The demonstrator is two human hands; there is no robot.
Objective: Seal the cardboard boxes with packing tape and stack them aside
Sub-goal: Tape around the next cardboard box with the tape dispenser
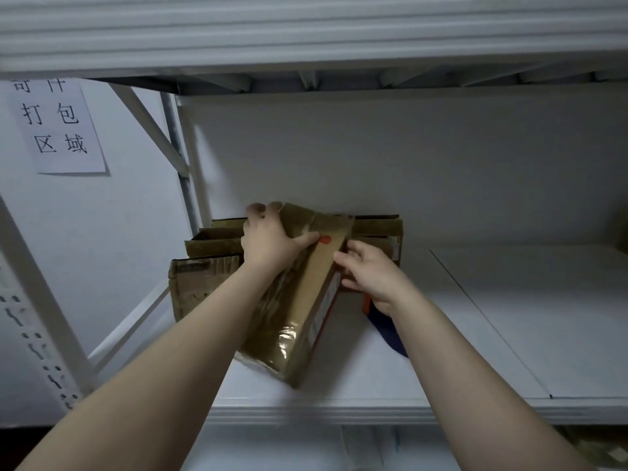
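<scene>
A long cardboard box, wrapped in glossy clear tape, stands tilted on the white shelf, its near corner on the shelf surface. My left hand grips the box's far top end, fingers curled over the edge and thumb on its upper face. My right hand holds the box's right side, fingers curled against it. Behind it, at the shelf's back left, lie other cardboard boxes, some with flaps showing.
A white metal rack frame rises on the left, and an upper shelf beam runs overhead. A paper sign hangs on the wall at left. A dark blue and orange item lies under my right wrist.
</scene>
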